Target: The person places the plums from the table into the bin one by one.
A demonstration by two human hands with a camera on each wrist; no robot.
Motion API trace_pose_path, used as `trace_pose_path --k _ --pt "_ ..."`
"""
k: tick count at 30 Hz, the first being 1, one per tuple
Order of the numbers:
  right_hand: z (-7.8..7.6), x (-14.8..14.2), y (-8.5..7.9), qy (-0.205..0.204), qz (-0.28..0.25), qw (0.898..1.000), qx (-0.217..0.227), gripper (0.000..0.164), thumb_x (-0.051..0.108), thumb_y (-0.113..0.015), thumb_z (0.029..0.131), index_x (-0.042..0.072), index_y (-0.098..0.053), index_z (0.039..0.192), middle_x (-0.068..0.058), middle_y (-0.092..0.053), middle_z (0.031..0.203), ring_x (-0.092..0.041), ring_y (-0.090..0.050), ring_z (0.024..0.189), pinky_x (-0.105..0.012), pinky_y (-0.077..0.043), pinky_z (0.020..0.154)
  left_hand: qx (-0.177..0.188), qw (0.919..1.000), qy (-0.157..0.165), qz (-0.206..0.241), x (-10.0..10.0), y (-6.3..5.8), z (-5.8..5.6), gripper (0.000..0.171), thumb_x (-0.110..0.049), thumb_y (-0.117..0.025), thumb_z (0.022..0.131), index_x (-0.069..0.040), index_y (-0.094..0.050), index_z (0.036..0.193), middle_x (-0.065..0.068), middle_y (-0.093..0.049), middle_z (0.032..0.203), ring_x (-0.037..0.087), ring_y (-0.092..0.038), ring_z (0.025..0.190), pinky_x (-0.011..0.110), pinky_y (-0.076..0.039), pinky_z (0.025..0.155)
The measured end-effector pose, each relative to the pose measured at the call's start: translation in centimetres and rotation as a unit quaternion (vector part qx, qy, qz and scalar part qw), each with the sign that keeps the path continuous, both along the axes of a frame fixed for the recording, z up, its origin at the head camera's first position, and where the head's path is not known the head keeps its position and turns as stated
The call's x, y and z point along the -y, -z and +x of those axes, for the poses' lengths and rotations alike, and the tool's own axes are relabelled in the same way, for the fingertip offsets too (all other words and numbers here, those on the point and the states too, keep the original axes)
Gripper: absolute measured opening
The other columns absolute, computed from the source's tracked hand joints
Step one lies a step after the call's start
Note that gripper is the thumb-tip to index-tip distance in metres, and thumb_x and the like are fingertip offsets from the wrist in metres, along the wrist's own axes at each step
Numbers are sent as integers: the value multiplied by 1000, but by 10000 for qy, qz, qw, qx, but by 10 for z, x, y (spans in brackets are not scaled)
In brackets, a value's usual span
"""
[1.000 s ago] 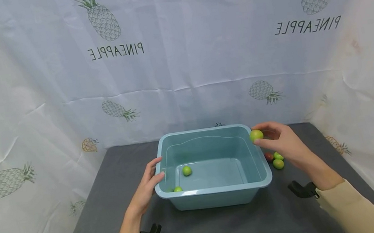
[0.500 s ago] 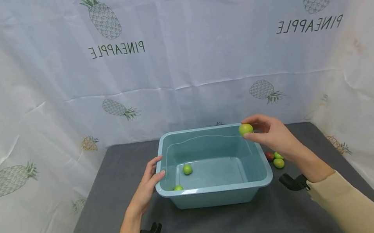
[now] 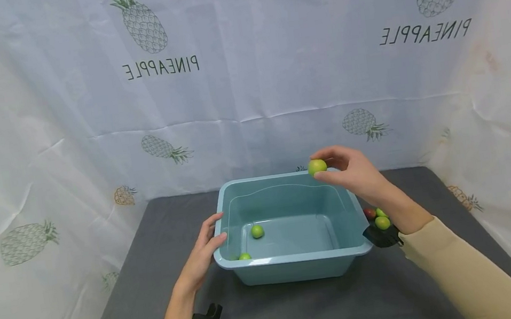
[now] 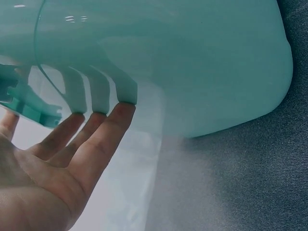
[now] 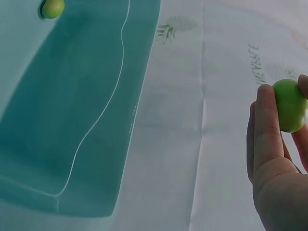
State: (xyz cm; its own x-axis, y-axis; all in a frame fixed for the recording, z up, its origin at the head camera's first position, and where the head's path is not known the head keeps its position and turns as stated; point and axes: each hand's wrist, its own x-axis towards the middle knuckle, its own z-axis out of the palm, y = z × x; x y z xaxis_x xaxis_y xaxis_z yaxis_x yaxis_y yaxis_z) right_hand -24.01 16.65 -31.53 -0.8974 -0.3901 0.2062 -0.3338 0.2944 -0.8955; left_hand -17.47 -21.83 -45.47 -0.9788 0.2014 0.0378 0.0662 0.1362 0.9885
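Note:
My right hand (image 3: 351,171) pinches a small round green fruit (image 3: 317,167) between thumb and fingertips, above the back rim of a blue-green plastic basin (image 3: 297,258). In the right wrist view, the smooth green fruit (image 5: 289,106) shows between the fingers. At the basin's left side, my left hand (image 3: 202,253) holds the rim. Up close in the left wrist view, several fingertips (image 4: 126,108) press the outer wall below the rim. Inside the basin lie two more green fruits, one on the floor (image 3: 257,231) and another (image 3: 244,256) partly hidden by the front rim.
Right of the basin, a red fruit (image 3: 370,213) lies beside two green ones (image 3: 382,222), partly behind my right arm. A dark grey cloth (image 3: 155,280) covers the table. White pineapple-print curtains (image 3: 254,73) hang at the back and both sides.
My right hand has moved left and upward with the green fruit, from the basin's right rim to above its back rim. The left hand stays at the left rim.

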Motion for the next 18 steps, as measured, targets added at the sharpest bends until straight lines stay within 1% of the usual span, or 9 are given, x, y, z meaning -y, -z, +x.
trace_pose_path --k 3,7,12,18 --pt "-5 6 0 -75 -100 9999 -36 42 19 -73 96 4 -60 133 -10 -57 134 -21 -59 117 -35 -51 89 27 10000 10 -2 0 -2 2 55 -33 -51 107 -25 -27 156 22 -33 153 49 -44 130 48 -49 90" --pt "-13 13 2 -190 -236 9995 -44 41 16 -73 96 3 -61 133 -12 -58 133 -23 -60 114 -31 -52 87 29 10000 28 23 0 -3 1 55 -32 -50 107 -25 -27 157 22 -33 154 49 -44 130 48 -49 90" --pt "-21 23 4 -311 -328 9990 10 42 13 -73 95 1 -60 132 -13 -59 131 -25 -60 112 -32 -51 88 59 10000 43 38 1 -3 0 55 -33 -50 108 -26 -26 157 21 -32 154 51 -42 131 47 -49 90" --pt "-31 35 9 -323 -379 9987 96 44 16 -76 93 2 -61 132 -12 -61 128 -29 -60 112 -34 -50 90 50 10000 28 11 1 -2 2 54 -33 -49 108 -26 -27 157 21 -33 154 50 -42 132 48 -48 91"
